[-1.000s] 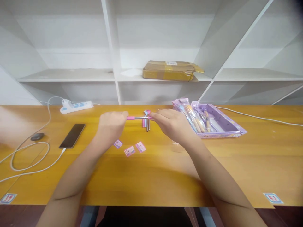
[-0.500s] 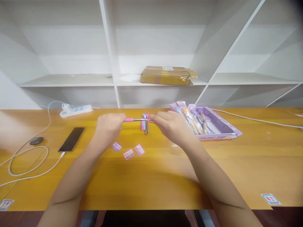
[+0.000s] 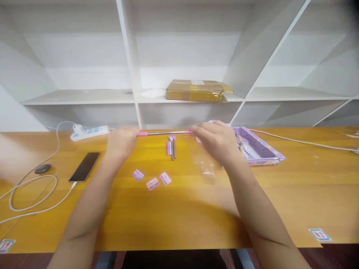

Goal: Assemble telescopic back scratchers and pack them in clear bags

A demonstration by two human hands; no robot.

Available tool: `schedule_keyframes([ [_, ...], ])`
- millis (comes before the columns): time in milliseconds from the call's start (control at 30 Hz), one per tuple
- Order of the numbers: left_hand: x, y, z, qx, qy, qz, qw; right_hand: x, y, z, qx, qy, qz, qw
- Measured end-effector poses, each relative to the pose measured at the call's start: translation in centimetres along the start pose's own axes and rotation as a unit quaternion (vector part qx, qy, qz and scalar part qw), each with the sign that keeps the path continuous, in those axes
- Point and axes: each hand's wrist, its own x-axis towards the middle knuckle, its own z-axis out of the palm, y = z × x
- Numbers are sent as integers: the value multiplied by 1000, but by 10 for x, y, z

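We see orange wooden worktop [image 3: 179, 216]; far right, purple cardboard tray [image 3: 263, 149]. Our left hand [image 3: 120, 142] and right hand [image 3: 217, 140] pinch ends of thin pink-handled telescopic metal rod [image 3: 164, 133], held above worktop, drawn out long. Three similar short rods [image 3: 171, 147] lie unextended beneath.

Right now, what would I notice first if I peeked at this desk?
Two hands in the middle: the left hand and right hand hold a thin pink-ended metal rod stretched between them above the orange table. Behind the right hand sits a purple tray, and a brown parcel lies on the white shelf.
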Motion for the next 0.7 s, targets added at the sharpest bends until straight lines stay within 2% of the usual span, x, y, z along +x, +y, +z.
schedule_keyframes([
  [100,4,-27,1,12,52,-32,998,-6,26,-9,-2,29,30,999],
  [200,3,-67,-3,25,101,-94,990,-19,60,-24,-32,85,77,993],
  [300,-4,-109,-9,11,128,-135,983,-39,101,-42,-89,148,128,977],
  [400,-11,-135,-13,-18,129,-156,979,-60,135,-55,-119,189,187,957],
  [500,-12,-140,-13,-24,121,-149,981,-72,154,-62,-124,202,214,948],
  [600,-8,-135,-9,-29,108,-125,986,-75,159,-65,-112,229,184,949],
  [700,-3,-131,-1,-33,93,-102,990,-74,157,-66,-89,195,163,963],
])
